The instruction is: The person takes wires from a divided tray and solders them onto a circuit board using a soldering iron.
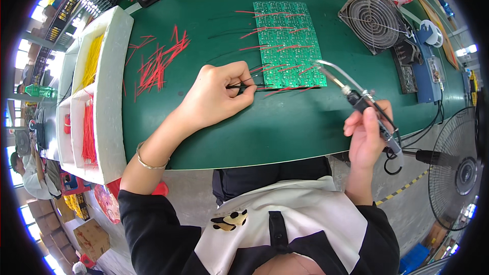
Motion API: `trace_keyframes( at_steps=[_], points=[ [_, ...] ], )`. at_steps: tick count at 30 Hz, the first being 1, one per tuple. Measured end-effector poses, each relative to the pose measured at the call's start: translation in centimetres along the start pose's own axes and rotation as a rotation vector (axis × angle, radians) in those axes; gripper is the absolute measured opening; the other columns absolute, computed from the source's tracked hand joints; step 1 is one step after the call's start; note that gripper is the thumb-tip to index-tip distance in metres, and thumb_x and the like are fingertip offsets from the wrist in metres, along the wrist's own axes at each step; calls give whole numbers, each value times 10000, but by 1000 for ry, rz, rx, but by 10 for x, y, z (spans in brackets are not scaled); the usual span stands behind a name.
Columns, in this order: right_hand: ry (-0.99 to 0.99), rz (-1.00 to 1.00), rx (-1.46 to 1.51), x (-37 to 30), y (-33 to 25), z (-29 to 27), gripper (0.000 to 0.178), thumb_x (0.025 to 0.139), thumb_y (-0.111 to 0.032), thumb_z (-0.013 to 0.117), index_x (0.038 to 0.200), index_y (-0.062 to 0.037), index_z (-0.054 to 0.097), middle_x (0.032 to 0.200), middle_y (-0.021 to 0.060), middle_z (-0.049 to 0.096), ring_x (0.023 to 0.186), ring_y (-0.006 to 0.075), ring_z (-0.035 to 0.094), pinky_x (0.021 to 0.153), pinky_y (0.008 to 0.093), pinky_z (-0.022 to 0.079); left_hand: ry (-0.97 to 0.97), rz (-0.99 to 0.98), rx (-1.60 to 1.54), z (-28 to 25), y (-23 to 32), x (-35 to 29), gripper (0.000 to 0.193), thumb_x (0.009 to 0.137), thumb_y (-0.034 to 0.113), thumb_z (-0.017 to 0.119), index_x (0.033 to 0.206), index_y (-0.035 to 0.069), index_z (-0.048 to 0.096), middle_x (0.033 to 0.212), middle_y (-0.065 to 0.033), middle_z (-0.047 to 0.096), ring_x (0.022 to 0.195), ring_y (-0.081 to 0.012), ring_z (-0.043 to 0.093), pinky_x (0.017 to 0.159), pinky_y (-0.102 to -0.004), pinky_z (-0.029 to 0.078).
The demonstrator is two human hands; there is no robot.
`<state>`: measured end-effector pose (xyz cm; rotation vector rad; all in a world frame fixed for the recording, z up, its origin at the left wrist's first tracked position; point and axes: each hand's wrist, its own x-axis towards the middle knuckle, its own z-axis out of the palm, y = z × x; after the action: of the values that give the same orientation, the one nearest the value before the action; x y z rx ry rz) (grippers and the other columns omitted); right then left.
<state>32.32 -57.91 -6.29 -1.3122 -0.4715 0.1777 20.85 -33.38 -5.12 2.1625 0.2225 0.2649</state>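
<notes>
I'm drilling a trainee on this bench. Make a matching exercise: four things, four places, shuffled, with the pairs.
Things:
1. circuit board
2. soldering iron
3. loose red wires
4. metal fan

Places:
A. in the right hand
B. far right of the mat, tilted
C. on the mat beside the white tray
D. just past the left hand

Pairs: 1-D, 2-A, 3-C, 4-B

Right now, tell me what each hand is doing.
Left hand: closed, pinching a thin black wire at the green circuit board.
Right hand: closed around a soldering iron.
</notes>
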Motion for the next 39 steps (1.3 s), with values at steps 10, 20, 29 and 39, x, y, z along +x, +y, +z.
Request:
trace_keyframes(
  at_steps=[10,20,29,39],
  points=[
    [89,82,34,20,5,-5,133,866,-139,529,835,-21,476,599,92,556,435,107,479,420,215,405,16,68,136,-14,3,1,68,754,64,584,758,12,540,481,-66,392,427,-165,362,432,-292,303],
    [113,144,219,17,11,-26,111,899,-178,506,909,-75,546,645,2,535,542,33,432,490,182,327,636,191,805,-79,14,-23,103,804,146,573,778,60,524,588,-118,544,544,-307,553,483,-377,426],
    [107,117,237,18,10,-24,111,898,-172,509,904,-66,541,648,6,541,554,30,456,474,175,336,906,-95,889,-244,4,-90,225,870,183,438,836,-7,555,704,-221,584,691,-400,573,643,-433,452],
    [161,24,202,18,7,-18,154,892,-184,510,790,-73,482,591,15,511,453,37,382,426,178,297,821,-553,1242,-301,-124,-76,506,782,334,587,1194,66,466,1151,-185,489,1095,-347,445,880,-485,378]
  ],
)
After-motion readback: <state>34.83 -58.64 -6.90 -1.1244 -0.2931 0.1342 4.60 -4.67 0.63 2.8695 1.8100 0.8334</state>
